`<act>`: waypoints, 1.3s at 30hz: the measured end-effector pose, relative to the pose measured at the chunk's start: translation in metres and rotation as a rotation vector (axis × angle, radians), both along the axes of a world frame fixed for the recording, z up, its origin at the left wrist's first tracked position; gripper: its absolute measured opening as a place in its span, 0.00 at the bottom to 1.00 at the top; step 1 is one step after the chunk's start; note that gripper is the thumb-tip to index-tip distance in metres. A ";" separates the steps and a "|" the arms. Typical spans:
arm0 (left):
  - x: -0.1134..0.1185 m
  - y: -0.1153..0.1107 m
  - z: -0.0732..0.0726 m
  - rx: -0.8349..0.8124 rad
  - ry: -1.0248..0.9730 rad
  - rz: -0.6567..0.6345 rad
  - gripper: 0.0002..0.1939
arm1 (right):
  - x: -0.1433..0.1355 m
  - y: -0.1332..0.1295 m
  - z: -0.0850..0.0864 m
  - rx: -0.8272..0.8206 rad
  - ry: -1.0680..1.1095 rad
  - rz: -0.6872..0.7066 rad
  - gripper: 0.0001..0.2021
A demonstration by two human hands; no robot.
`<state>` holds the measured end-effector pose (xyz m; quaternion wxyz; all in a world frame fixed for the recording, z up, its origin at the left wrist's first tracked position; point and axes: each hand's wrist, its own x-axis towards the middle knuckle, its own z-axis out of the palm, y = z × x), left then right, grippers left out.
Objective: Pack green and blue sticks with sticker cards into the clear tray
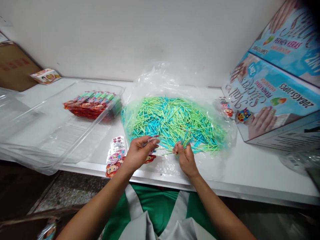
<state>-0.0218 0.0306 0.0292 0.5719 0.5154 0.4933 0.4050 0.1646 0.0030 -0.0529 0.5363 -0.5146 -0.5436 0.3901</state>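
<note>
My left hand [140,152] pinches a small clear printed bag [150,159], whose red-haired cartoon figure hangs below my fingers. In my right hand [186,159] is a small bunch of thin green and blue sticks [185,141], gripped between thumb and curled fingers. Just beyond both hands lies a large heap of the same sticks [172,116] on a spread clear plastic sheet or bag [162,78]. Several flat printed bags [116,156] lie by the table's front edge, left of my left hand.
On the left, a clear plastic tray [75,140] holds a stack of filled packets [92,105]. A brown carton [17,66] and a small printed box [46,76] are behind it. Large blue printed boxes [270,100] stand at the right, near another printed packet [226,107].
</note>
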 end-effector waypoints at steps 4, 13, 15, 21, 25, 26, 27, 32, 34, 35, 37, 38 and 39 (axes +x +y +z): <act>-0.002 -0.002 0.001 -0.003 -0.013 0.024 0.13 | -0.001 -0.008 -0.012 -0.007 -0.075 0.010 0.09; -0.002 -0.003 0.006 -0.025 -0.072 0.041 0.13 | 0.004 -0.013 -0.014 -0.066 -0.214 0.111 0.08; -0.002 -0.005 0.005 -0.049 -0.137 0.028 0.13 | 0.004 -0.014 -0.014 -0.093 -0.256 0.140 0.09; 0.006 -0.013 0.003 -0.154 -0.208 -0.025 0.12 | 0.012 -0.011 0.009 -0.081 -0.443 0.180 0.11; 0.014 -0.016 0.000 -0.181 -0.235 -0.039 0.13 | 0.023 -0.003 0.050 -0.038 -0.623 0.271 0.11; 0.015 -0.016 -0.002 -0.186 -0.242 -0.035 0.13 | 0.025 -0.001 0.061 -0.037 -0.653 0.301 0.11; 0.017 -0.016 -0.003 -0.191 -0.243 -0.031 0.13 | 0.026 0.000 0.072 -0.044 -0.675 0.335 0.11; 0.018 -0.019 -0.006 -0.083 -0.122 -0.057 0.13 | 0.028 0.005 0.115 -0.043 -0.818 0.575 0.21; 0.017 -0.021 -0.004 0.003 0.020 -0.080 0.12 | 0.027 0.007 0.126 -0.055 -0.873 0.679 0.25; 0.017 -0.022 -0.004 0.050 0.099 -0.091 0.12 | 0.026 0.008 0.131 -0.067 -0.912 0.722 0.26; 0.016 -0.023 -0.003 0.148 0.238 -0.104 0.12 | 0.025 0.010 0.138 -0.095 -1.003 0.781 0.27; 0.015 -0.023 -0.003 0.196 0.294 -0.109 0.12 | 0.024 0.011 0.140 -0.104 -1.050 0.801 0.28; 0.014 -0.023 -0.004 0.242 0.344 -0.118 0.12 | 0.023 0.012 0.141 -0.108 -1.093 0.813 0.28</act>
